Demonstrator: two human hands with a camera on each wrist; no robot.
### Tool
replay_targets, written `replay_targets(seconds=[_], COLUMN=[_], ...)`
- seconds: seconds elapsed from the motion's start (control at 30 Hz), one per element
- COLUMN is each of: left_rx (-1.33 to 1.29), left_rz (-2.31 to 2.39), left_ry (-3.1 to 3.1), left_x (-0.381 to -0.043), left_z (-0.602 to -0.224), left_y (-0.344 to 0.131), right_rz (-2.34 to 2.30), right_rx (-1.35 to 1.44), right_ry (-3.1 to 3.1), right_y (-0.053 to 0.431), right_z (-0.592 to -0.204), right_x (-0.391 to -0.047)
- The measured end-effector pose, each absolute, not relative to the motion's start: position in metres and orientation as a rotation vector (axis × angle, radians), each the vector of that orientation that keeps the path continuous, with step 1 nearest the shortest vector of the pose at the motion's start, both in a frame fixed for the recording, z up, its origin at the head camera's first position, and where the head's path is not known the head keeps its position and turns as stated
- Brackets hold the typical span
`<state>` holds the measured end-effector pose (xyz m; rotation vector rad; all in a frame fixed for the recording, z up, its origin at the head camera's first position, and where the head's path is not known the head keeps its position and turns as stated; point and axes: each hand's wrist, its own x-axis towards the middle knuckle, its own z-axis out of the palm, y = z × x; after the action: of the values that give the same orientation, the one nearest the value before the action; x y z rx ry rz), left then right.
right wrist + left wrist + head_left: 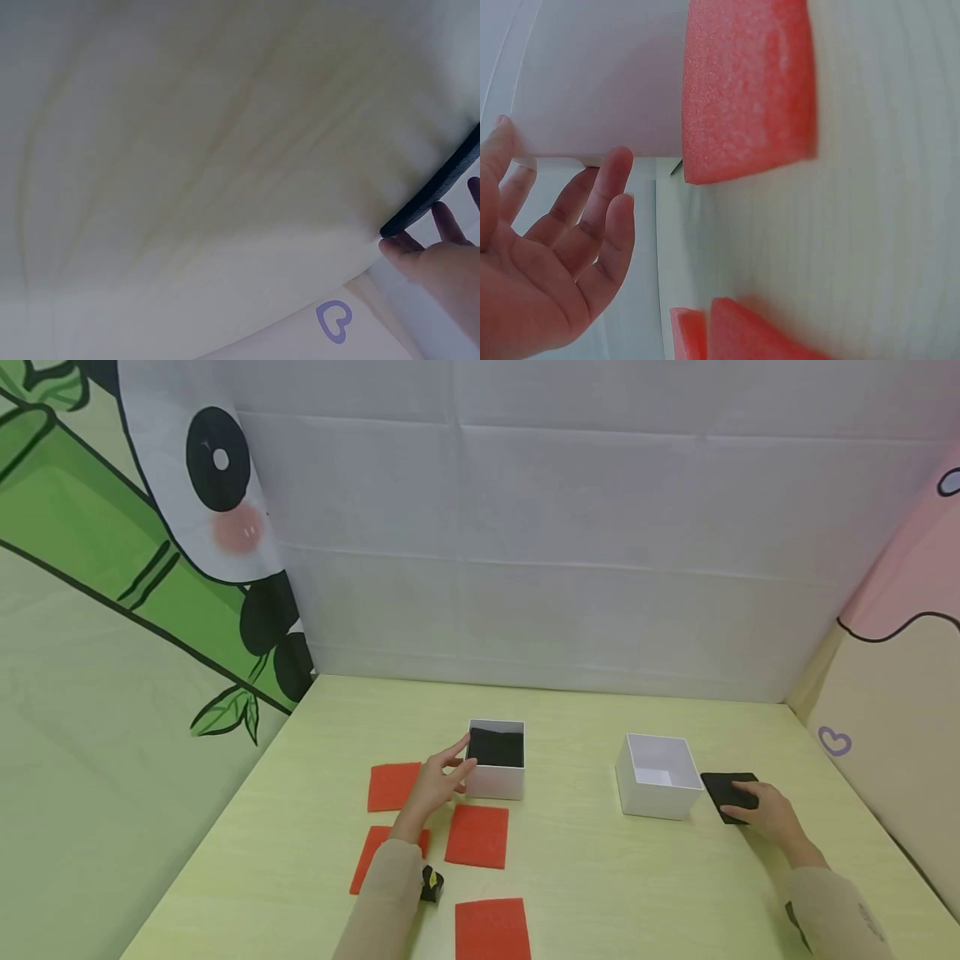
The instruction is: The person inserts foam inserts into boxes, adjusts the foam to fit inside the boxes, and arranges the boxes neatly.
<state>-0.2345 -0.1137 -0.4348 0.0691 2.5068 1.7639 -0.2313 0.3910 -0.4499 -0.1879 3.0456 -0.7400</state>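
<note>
Watching from my remote seat, I see a creased white fabric backdrop [570, 510] behind a broad, pale yellow, wood-grained tabletop [570, 877]. On it stand 2 stiff white boxes with square sides, well apart: the left box [495, 783] and the right box [651, 802], whose inner floor I can see. Next in size come 4 red, squarish, soft-looking sheets [477, 836] lying near and partly beneath my view of the left forearm. Of 2 black, squarish, soft-looking sheets, the inner black sheet [496, 748] sits inside the left box near its rim; the outer black sheet [723, 785] lies on the tabletop just right of the right box. I judge the step in hand to be taking up that outer sheet while the left box is steadied. The next move seems to call for a sure pinch at the sheet's edge, then a lift clear of the right box's wall. The left hand [435, 781] has loosely spread fingers resting against the left box, not gripping it. The right hand [772, 814] touches the outer black sheet with fingers and thumb apart; I cannot tell whether it has a grip.
</note>
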Motion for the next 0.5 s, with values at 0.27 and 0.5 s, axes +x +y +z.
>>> replay_targets(seconds=[0.27,0.5], left_rx=[0.082,0.073], left_rz=[1.770,1.762], left_ry=[2.512,2.517], left_x=[-0.2355,-0.2356], left_z=[-0.4365,-0.4370], left_y=[-0.1134,-0.1128], right_rz=[-0.667,-0.702], right_rx=[-0.112,-0.016], right_ry=[3.124,3.267], right_y=[0.3938,0.3924], right_z=[-0.4550,-0.4594], right_x=[-0.2302,-0.2277])
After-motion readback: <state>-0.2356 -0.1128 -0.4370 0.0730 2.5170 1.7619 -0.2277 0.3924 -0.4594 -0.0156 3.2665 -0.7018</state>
